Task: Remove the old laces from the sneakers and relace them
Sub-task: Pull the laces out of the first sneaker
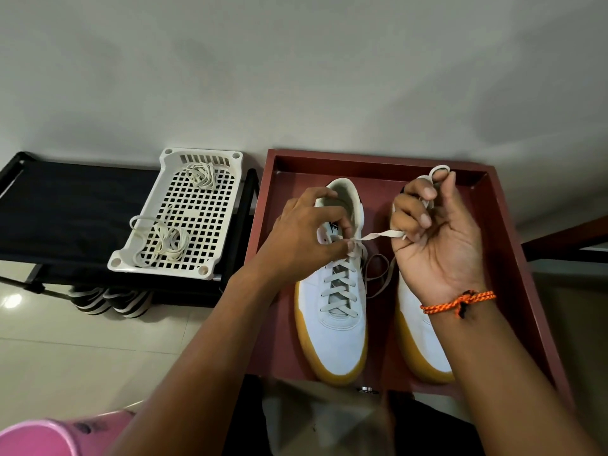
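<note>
A pink plastic object [42,437], cut off at the lower left corner, is lying nearest. Above it, the left hand [306,236] is pinching the flat white lace [378,235] at the top eyelets of the left white gum-soled sneaker [332,307]. The right hand [434,238] is curling its fingers round the same lace, pulling it taut between the two. The right white sneaker [424,340] is sitting mostly hidden behind that wrist. Both are resting in a dark red wooden tray [513,258]. Loose cream laces [169,240] are lying in a white perforated plastic basket [184,209].
</note>
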`<state>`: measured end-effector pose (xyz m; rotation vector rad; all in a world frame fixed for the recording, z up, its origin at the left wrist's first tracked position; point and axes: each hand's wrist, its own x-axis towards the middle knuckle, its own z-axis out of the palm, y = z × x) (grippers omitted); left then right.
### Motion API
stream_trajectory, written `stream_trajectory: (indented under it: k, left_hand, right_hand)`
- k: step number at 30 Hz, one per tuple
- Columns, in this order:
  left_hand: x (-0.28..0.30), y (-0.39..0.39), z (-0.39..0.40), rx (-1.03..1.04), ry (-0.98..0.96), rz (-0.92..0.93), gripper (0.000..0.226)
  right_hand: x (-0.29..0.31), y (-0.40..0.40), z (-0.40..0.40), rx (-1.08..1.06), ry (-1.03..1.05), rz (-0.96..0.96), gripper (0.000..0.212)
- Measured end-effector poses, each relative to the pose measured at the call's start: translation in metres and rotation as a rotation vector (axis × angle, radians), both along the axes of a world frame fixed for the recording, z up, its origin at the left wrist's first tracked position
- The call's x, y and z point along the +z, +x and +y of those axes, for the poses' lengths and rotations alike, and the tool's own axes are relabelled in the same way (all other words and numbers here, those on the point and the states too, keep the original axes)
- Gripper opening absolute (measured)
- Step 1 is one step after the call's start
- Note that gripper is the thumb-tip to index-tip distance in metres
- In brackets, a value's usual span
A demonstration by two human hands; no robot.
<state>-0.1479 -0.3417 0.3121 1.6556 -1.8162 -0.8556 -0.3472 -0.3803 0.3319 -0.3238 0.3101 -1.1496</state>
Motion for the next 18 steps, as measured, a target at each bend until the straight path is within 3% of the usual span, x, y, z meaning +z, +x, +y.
stream_trajectory:
  k: [4, 9, 13, 15, 18]
  left_hand:
    - [-0.002, 0.0, -0.007, 0.01, -0.099, 0.093, 0.01]
    - [0.011, 0.0, -0.004, -0.052, 0.011, 0.47, 0.013]
    - [0.026, 0.006, -0.002, 0.137, 0.069, 0.796, 0.021]
    - [0.025, 0.012, -0.005, 0.359, 0.056, 0.793, 0.022]
    - [0.013, 0.022, -0.008, 0.579, 0.017, 0.542, 0.019]
  right_hand:
    - [0.0, 0.003, 0.001, -0.012, -0.004, 0.023, 0.023]
    - [-0.001, 0.008, 0.003, -0.033, -0.003, 0.125, 0.015]
    - [0.004, 0.013, 0.009, -0.044, -0.033, 0.219, 0.017]
    - [0.004, 0.018, 0.015, -0.002, -0.099, 0.3, 0.015]
    - [0.001, 0.031, 0.025, 0.052, -0.287, 0.608, 0.008]
